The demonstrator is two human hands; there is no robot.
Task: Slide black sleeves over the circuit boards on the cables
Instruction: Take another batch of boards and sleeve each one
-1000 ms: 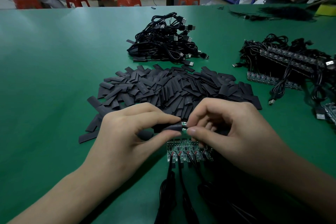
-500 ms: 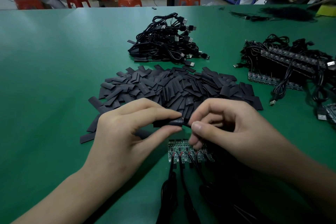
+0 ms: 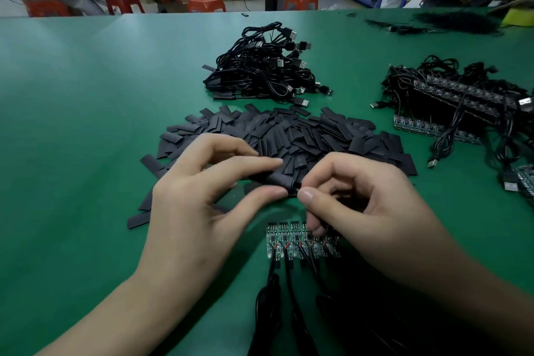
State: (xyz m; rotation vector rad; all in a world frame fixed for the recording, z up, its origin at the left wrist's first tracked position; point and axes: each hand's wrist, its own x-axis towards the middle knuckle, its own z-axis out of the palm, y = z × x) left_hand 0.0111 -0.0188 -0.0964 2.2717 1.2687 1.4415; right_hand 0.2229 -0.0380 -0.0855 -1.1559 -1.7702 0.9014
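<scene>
one black tubular sleeve [image 3: 276, 180] is pinched by left hand [image 3: 202, 205] and right hand [image 3: 370, 211] at centre frame, above at least five green circuit boards [image 3: 291, 240].

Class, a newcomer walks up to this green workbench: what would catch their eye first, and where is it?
The hands at centre: the left hand pinches a black sleeve while the right hand pinches at its right end. Behind them spreads a heap of loose sleeves; nearer the camera lies a row of circuit boards wired to black cables. Farther back sits a tangled cable pile.
</scene>
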